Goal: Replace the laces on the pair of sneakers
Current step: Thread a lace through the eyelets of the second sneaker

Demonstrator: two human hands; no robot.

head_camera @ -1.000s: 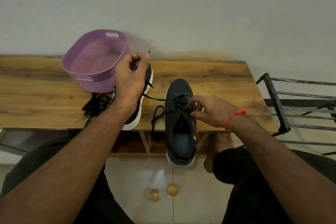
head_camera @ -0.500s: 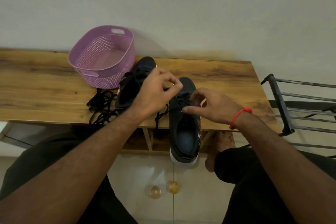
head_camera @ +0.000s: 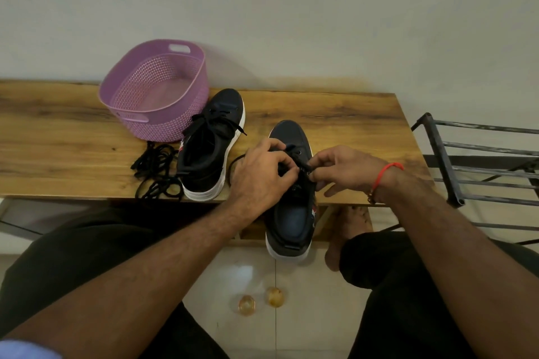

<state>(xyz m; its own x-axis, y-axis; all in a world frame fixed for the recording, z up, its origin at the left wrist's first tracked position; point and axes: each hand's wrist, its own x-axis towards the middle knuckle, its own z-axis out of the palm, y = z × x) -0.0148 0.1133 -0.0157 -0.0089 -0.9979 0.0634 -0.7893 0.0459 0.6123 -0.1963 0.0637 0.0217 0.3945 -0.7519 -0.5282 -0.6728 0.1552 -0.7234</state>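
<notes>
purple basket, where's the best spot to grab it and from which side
Grip the purple basket by the cut-out handle slot in its near wall, coming from the front left over bare table. The slot gives fingers a hold on the smooth flared wall. The left sneaker crowds its right side, and the far slot faces the wall.

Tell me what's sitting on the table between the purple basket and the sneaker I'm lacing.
The other sneaker lies between the purple basket and the sneaker being laced, touching the basket's side, as the head view shows.
</notes>
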